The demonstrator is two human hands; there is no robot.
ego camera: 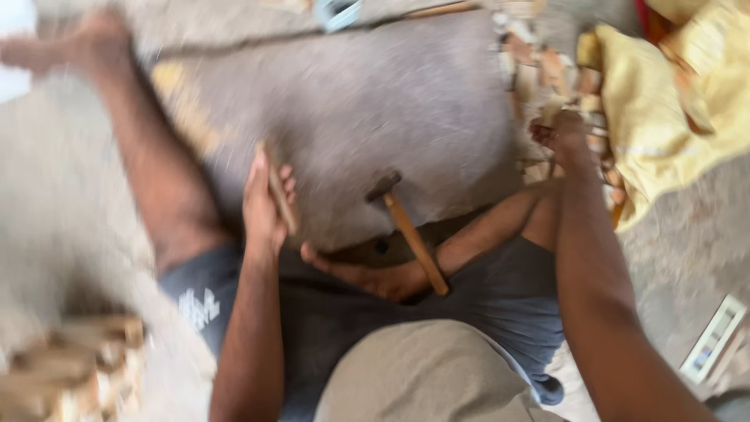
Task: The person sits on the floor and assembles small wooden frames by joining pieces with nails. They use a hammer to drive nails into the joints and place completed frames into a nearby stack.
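Nearest, left hand [264, 205] closed round a thin flat piece of wood [279, 194], thumb side toward the camera, fingers [287, 181] wrapped over the far edge, the piece standing on end against a big grey stone slab [375, 101]. Just right of that grip, a bare foot [367, 275] tucked under, with a hammer [408, 230] lying across it: wooden handle resting on the foot, dark head lying on the slab, no hand on it. Right hand [561, 134] stretched out well to the right of the hammer, down among a heap of small wood pieces [547, 74]; too blurred to tell whether closed on one of them or loose. Beside that hand, further right, a crumpled yellow cloth [664, 117] on the ground. Below the left arm, at the lower left corner, another stack of pale wood blocks [74, 367]. Beyond the left grip, an outstretched bare leg [148, 164] running along the slab's left edge toward the far corner. At the lower right, well away from both hands, a small flat white frame [712, 337] on the gritty floor. Whole view smeared by motion, fine detail lost.
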